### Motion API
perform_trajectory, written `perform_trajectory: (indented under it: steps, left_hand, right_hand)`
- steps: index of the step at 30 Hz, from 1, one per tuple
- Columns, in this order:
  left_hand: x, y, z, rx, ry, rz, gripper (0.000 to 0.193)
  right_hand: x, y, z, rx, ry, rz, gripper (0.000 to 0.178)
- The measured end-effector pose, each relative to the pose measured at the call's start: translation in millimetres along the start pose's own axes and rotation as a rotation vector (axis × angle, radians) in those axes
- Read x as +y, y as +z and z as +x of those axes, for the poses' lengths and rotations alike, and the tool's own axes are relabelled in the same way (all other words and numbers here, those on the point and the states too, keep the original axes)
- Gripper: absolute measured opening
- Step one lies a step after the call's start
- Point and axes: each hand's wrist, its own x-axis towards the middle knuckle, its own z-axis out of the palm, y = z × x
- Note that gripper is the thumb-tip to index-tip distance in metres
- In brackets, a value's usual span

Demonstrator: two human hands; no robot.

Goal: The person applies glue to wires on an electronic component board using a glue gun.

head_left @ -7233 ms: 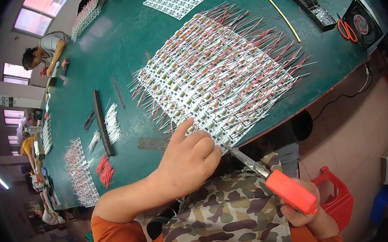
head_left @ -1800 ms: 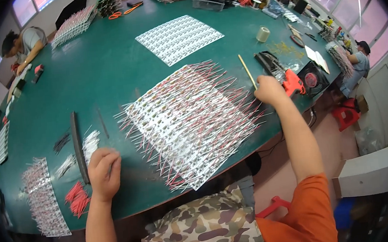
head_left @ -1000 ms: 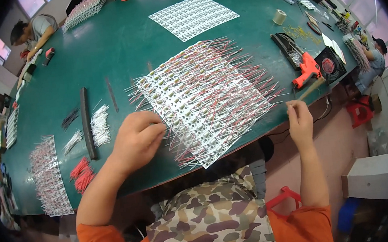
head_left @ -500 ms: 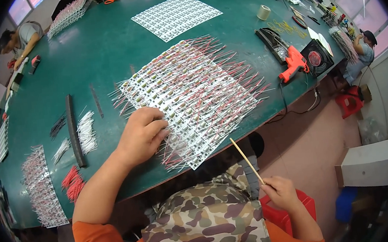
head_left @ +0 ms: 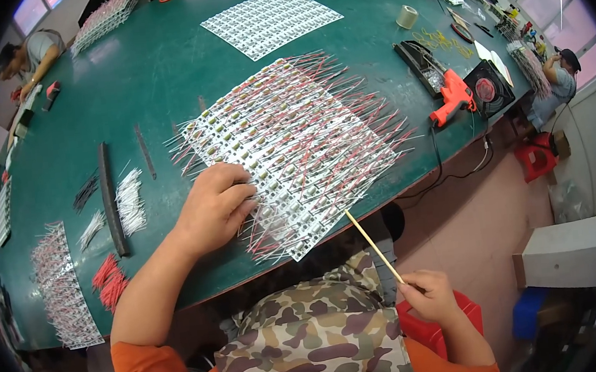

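Observation:
A white panel of small circuit boards (head_left: 299, 247) lies on the green table in front of me, with rows of tiny components and many thin red and white wires (head_left: 336, 139) sticking out past its sides. At the panel's left near part rests my left hand (head_left: 215, 207), its fingers curled together among the wire ends; what they hold is hidden. Off the table's front edge, my right hand (head_left: 431, 296) grips a thin wooden stick (head_left: 374, 245) by its lower end. The stick's far tip reaches the panel's near right edge.
Beyond lies a bare white panel (head_left: 271, 22). To the right are an orange glue gun (head_left: 453, 98), a small black fan (head_left: 489, 87) and a tape roll (head_left: 406, 17). Leftward lie a black strip (head_left: 110, 200), white wires (head_left: 131, 202), red wires (head_left: 110, 281) and another wired panel (head_left: 68, 294).
The stick's tip has shifted slightly left and up, onto the panel's near right edge. My left hand has stayed at nearly the same spot.

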Motion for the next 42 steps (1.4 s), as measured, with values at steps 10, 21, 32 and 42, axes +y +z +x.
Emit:
perform_trajectory:
  steps: [10, 21, 32, 42]
  left_hand:
    - [0.8, -1.0, 2.5, -0.012, -0.015, -0.017, 0.025]
    - [4.2, -1.5, 5.5, 0.012, 0.0, 0.006, 0.02]
    - [1.0, -2.1, 4.0, -0.005, -0.016, -0.007, 0.023]
    - [0.6, -0.4, 4.5, 0.013, -0.009, -0.017, 0.02]
  right_hand:
    - [11.8, 3.0, 1.7, -0.015, 0.008, 0.107, 0.016]
    - [22.5, 8.0, 0.4, -0.047, 0.04, 0.192, 0.018]
    - [15.7, 8.5, 3.2, -0.068, 0.246, 0.4, 0.018]
    - [7.9, 2.9, 3.6, -0.084, 0.395, 0.516, 0.02]
